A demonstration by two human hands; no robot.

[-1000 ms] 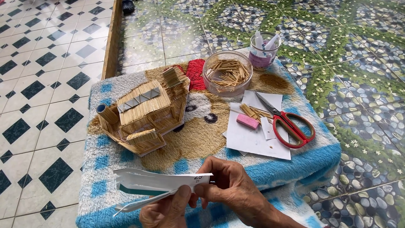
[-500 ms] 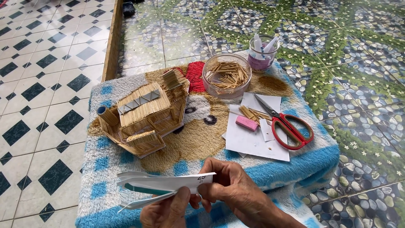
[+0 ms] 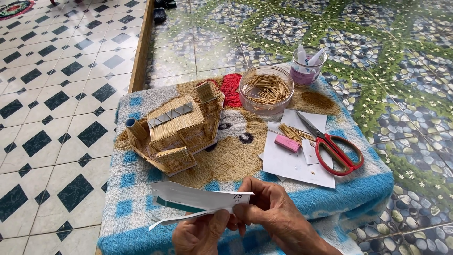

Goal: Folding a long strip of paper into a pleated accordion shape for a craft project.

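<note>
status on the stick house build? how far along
Done: the stick house stands walled and roofed on the blanket-covered table. In hand: left hand and right hand both pinch a folded paper strip. Left, probably: loose sticks in the bowl; scissors and eraser lie unused.

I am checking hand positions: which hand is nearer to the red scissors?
Right. The right hand pinches the folded paper at its right end, below and left of the scissors. The left hand grips the paper's lower edge, farther left.
</note>
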